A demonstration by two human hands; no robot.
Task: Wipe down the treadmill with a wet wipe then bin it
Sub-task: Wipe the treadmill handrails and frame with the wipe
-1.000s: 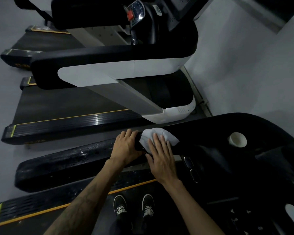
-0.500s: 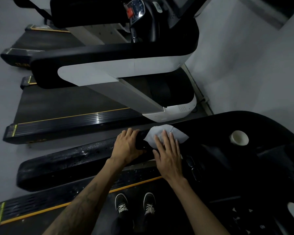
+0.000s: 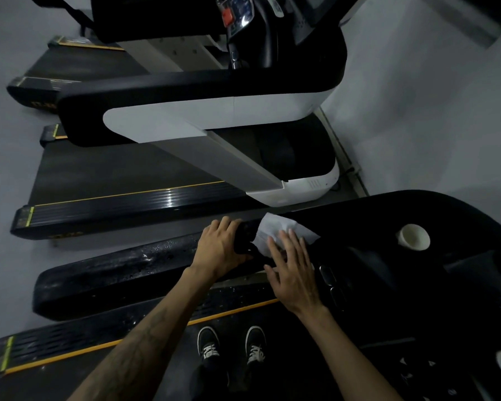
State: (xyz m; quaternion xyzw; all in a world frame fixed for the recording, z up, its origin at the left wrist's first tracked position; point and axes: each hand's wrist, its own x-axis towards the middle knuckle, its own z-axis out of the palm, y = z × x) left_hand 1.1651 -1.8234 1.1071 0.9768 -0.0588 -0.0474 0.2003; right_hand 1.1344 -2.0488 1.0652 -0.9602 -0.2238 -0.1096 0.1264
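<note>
Right hand (image 3: 294, 273) presses flat on the wipe (image 3: 278, 231) on the treadmill handrail (image 3: 128, 273), which the left hand (image 3: 220, 250) grips; wiping seems underway, binning remains.

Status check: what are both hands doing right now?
Left hand grips handrail. Right hand flat, pressing wipe on rail. Cup ahead, clear of wipe.

head cam | looks steeply down, close over treadmill (image 3: 388, 221) handrail | shoes (image 3: 232, 347) below
</note>
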